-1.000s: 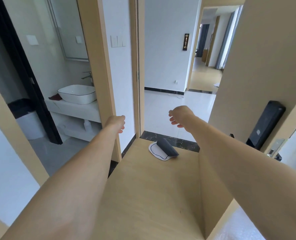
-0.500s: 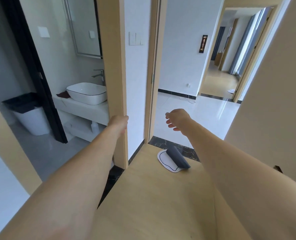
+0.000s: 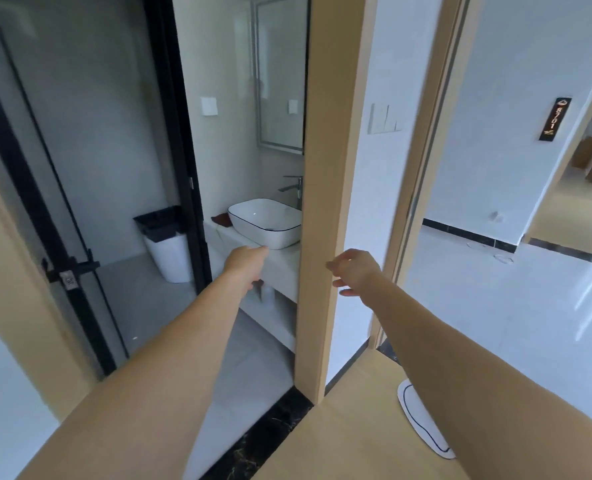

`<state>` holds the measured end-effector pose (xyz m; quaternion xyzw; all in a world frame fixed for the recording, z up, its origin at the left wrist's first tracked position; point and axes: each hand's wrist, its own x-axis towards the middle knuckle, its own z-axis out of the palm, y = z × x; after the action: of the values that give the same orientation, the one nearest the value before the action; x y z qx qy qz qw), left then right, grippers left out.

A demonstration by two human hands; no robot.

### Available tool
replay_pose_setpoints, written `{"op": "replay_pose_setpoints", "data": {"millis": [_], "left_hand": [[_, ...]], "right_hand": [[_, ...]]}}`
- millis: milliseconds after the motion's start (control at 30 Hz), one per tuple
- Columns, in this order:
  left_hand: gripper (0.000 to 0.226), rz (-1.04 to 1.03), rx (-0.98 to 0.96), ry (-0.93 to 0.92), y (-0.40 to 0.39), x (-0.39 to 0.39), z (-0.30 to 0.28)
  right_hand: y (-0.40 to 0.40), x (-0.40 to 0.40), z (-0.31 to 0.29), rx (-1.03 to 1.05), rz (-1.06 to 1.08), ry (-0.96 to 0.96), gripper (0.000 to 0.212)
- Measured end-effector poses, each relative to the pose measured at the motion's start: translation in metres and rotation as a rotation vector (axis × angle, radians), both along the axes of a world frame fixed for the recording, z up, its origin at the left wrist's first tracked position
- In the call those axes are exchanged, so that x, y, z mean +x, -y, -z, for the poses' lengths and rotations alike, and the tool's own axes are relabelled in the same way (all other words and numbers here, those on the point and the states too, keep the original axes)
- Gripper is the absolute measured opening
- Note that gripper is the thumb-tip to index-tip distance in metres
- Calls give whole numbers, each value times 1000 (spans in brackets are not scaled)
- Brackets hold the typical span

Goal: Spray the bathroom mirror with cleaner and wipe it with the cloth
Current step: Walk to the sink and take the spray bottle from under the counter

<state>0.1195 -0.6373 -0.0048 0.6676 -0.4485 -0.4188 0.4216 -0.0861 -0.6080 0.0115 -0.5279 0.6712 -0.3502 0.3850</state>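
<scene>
A person is standing at a bathroom doorway, both bare arms stretching forward. The left hand (image 3: 244, 263) is reaching past the tan door frame (image 3: 332, 202) into the bathroom, fingers extended and holding nothing, its fingertips lying before the front edge of the tabletop (image 3: 280, 263) that is carrying the white basin (image 3: 265, 221). The right hand (image 3: 355, 270) is hanging just right of the frame, fingers loosely curled and empty. The mirror (image 3: 280, 74) is hanging on the wall above the basin and faucet (image 3: 292, 187), well above and beyond the left hand, its right part hidden by the frame. A dark red cloth (image 3: 221, 220) is lying on the tabletop touching the basin's left side, beyond the left hand. A white bottle (image 3: 268, 294) is standing on the shelf under the tabletop, just right of the left wrist. A white bin (image 3: 170, 252) with a black liner is sitting on the grey floor to the left.
</scene>
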Motion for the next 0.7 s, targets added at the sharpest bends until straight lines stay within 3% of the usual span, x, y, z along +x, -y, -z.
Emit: {"op": "replay_pose_setpoints", "data": {"millis": [300, 533, 700], "left_hand": [[40, -74, -13, 5, 129, 61, -1], [38, -71, 11, 21, 224, 107, 13], [43, -92, 148, 31, 272, 133, 45]], "right_hand": [[135, 70, -6, -83, -75, 12, 23], [227, 96, 0, 16, -37, 7, 29], [273, 123, 22, 167, -83, 30, 31]]}}
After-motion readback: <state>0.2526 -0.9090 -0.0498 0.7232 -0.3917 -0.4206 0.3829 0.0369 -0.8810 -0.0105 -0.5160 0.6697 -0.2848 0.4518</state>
